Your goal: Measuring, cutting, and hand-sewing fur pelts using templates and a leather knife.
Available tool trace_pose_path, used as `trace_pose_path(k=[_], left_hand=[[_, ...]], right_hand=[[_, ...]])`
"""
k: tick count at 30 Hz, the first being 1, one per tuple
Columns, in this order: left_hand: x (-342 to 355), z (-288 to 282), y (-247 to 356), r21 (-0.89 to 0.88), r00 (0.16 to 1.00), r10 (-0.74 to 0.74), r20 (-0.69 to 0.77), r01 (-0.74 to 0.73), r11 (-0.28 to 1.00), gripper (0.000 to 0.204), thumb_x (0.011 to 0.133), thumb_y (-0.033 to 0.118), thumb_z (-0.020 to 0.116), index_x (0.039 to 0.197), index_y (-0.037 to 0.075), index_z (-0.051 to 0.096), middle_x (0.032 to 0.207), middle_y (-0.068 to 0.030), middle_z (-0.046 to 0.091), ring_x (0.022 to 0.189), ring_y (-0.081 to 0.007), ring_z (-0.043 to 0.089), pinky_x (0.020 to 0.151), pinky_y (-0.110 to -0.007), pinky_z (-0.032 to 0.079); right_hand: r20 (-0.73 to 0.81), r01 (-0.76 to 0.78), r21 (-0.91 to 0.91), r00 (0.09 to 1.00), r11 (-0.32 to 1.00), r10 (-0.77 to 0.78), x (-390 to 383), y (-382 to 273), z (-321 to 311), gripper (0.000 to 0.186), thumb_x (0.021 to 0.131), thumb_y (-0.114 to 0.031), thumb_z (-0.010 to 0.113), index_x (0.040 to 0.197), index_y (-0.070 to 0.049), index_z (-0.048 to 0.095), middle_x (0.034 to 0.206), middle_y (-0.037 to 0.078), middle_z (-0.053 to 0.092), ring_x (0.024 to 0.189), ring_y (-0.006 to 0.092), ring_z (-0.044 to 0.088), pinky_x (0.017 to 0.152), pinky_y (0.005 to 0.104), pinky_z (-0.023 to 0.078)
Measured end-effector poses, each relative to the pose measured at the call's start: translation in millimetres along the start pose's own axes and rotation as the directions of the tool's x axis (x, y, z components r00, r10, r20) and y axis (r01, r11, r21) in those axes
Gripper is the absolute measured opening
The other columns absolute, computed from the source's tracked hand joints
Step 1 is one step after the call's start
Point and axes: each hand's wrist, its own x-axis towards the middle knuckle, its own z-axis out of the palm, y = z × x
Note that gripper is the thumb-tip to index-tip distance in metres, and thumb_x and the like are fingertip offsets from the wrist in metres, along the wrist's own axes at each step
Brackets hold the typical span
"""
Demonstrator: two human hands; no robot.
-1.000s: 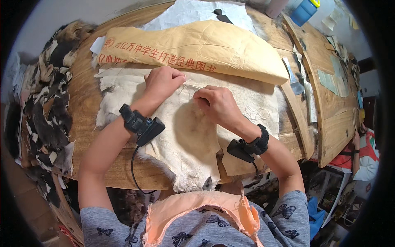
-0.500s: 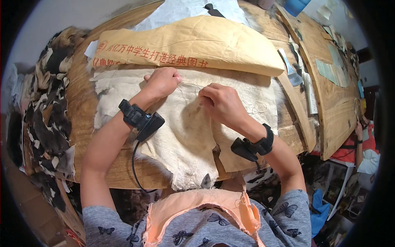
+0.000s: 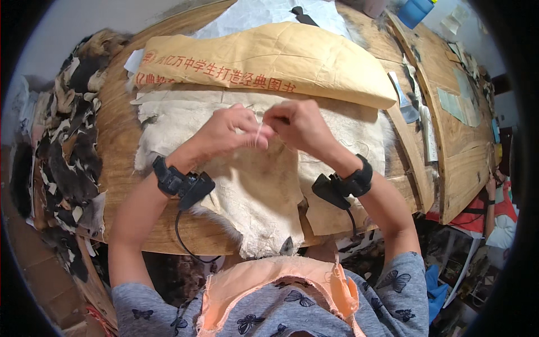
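A pale animal hide (image 3: 252,196) with fur at its edges lies skin side up in front of me. Above it my hands meet, fingertips nearly touching. My left hand (image 3: 233,128) is closed, with a white thread (image 3: 258,135) looped round its fingers. My right hand (image 3: 300,124) pinches close beside the loop, its fingertips partly hidden. A loose thread (image 3: 359,148) trails over the hide to the right. Rolled brown printed paper (image 3: 269,62) covers the hide's far part.
The wooden table (image 3: 120,185) has a raised wooden strip (image 3: 412,163) on the right, with a blue-and-white tool (image 3: 405,101) beside it. Dark fur scraps (image 3: 70,174) hang at the left. A blue bottle (image 3: 414,12) stands far right. Another person's arm (image 3: 490,205) shows at the right edge.
My hands have come together above the hide; the left moved right and the right moved slightly up. The white loop now shows round the left fingers.
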Motion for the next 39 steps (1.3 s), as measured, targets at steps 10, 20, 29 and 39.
trace_pose_path(k=[10, 20, 29, 39], left_hand=[[32, 2, -9, 0.327, 0.898, -0.373, -0.233, 0.433, 0.840, 0.023, 0.079, 0.032, 0.060, 0.087, 0.012, 0.067, 0.082, -0.0073, 0.064, 0.080, -0.0236, 0.060, 0.078, -0.041, 0.037], [34, -5, 3, 0.185, 0.983, -0.108, -0.150, 0.136, 0.973, 0.017, 0.079, 0.020, 0.064, 0.087, 0.005, 0.066, 0.083, -0.0061, 0.065, 0.074, -0.0139, 0.059, 0.065, -0.027, 0.046], [37, 14, -4, -0.220, 0.922, -0.362, 0.139, 0.385, 0.896, 0.011, 0.079, 0.010, 0.065, 0.078, -0.001, 0.065, 0.070, -0.0020, 0.061, 0.063, -0.0065, 0.055, 0.058, -0.020, 0.045], [32, 12, -6, -0.289, 0.888, -0.431, 0.159, 0.459, 0.840, 0.013, 0.084, 0.007, 0.056, 0.074, 0.000, 0.059, 0.062, 0.0031, 0.048, 0.053, -0.0034, 0.039, 0.050, -0.018, 0.034]], right_hand=[[-0.043, 0.145, -0.272, 0.986, 0.951, -0.162, -30, 8, -15, 0.009, 0.070, -0.004, 0.056, 0.075, -0.003, 0.063, 0.067, 0.013, 0.057, 0.063, 0.0326, 0.057, 0.058, 0.0394, 0.047], [0.182, -0.218, 0.539, 0.973, 0.814, 0.140, -83, -16, -90, 0.007, 0.081, -0.003, 0.061, 0.085, 0.000, 0.065, 0.072, 0.001, 0.060, 0.061, 0.0049, 0.050, 0.055, 0.0197, 0.041], [-0.064, -0.100, 0.069, 0.992, 0.993, 0.104, -97, -17, -86, 0.013, 0.073, 0.003, 0.060, 0.084, -0.003, 0.065, 0.070, 0.008, 0.062, 0.058, 0.0125, 0.056, 0.053, 0.0235, 0.044], [-0.184, -0.545, 0.043, 0.819, 0.837, 0.543, -234, -5, -182, 0.012, 0.069, 0.007, 0.058, 0.078, 0.002, 0.063, 0.066, 0.001, 0.057, 0.059, 0.0076, 0.050, 0.053, 0.0202, 0.039]])
